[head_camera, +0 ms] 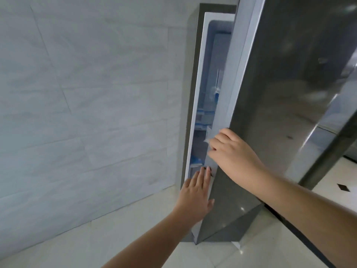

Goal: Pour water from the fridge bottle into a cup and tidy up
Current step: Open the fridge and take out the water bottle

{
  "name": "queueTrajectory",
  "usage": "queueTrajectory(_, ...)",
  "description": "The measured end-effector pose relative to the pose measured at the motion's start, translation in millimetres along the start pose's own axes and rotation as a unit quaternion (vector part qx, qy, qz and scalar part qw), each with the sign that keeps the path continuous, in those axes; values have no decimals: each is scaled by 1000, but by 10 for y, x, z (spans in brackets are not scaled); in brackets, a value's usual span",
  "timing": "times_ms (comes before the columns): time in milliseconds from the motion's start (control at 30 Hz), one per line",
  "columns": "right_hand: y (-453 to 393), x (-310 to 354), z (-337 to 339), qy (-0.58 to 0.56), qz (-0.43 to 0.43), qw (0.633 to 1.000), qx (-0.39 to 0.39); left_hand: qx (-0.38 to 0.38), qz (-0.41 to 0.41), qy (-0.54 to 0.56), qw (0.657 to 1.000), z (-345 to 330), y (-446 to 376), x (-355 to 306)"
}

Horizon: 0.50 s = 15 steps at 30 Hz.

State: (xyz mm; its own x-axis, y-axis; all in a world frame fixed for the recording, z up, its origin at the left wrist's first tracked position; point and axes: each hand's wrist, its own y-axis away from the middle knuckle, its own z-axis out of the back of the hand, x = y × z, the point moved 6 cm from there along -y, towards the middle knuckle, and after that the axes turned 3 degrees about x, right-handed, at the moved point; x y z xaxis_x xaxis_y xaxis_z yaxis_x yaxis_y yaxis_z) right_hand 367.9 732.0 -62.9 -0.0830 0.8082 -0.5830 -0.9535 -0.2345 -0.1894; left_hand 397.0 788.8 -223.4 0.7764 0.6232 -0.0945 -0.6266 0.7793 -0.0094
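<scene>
A tall dark grey fridge stands against a tiled wall, its glossy door (286,97) open only a narrow gap. My right hand (233,151) curls its fingers around the door's left edge at mid height. My left hand (197,192) is flat with fingers spread, its fingertips reaching into the gap low down near the white inner frame (197,105). Inside the gap I see blurred shelves with blue and white items (207,113); no bottle or cup can be made out.
A pale grey tiled wall (87,103) fills the left. Light glossy floor tiles (135,233) run below, with a small black diamond inset (342,187) at the right. The fridge's lower door (228,215) juts toward me.
</scene>
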Motion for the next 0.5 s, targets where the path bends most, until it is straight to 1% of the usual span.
queueTrajectory(100,333,25,-60,0,-19,999,-39,-1,-39,9,999,-43,205,-247)
queueTrajectory(167,565,65,-26,18,-44,998,-52,4,-72,16,997,-64,309,-381)
queueTrajectory(233,796,105,13,31,-83,996,-33,7,-97,21,995,-90,400,-493)
queueTrajectory(367,1195,177,54,19,-172,984,34,24,-156,19,987,-101,563,-745)
queueTrajectory(500,1505,260,113,7,-257,965,56,8,-223,9,975,-40,707,-962)
